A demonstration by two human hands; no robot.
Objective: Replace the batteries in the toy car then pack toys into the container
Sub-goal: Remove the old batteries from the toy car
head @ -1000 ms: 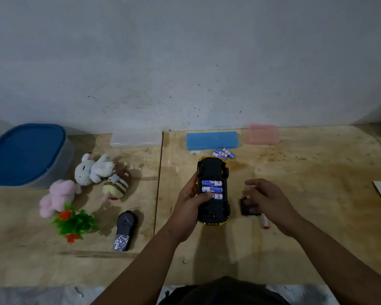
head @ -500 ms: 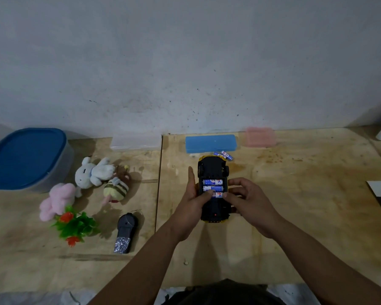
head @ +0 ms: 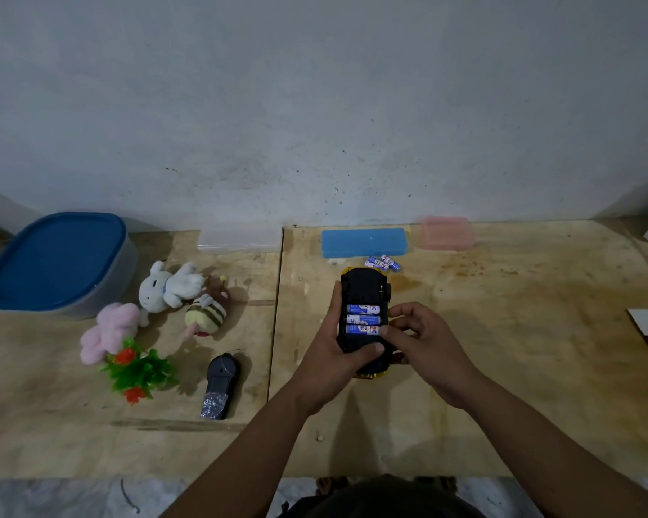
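Toy car: yellow plastic toy car [head: 363, 289] turned black underside up, held over the middle of the plywood tabletop [head: 520, 368], battery bay uncovered.
Batteries in car: three blue-and-white cells [head: 363, 319] lie side by side in the bay.
Left hand [head: 330, 358]: grip wrapped round the car's left flank, thumb across its near end.
Right hand [head: 423, 342]: fingers curled against the car's right side by the bay; whether they pinch something small, I cannot tell.
Loose batteries [head: 383, 263]: just beyond the car, near the flat blue plastic case [head: 363, 242] at the far edge.
Container: grey tub with blue lid [head: 59, 261], lid on, far left corner.
Soft toys: white plush rabbit [head: 169, 286], pink plush [head: 111, 330], striped plush bee [head: 206, 312] beside the tub.
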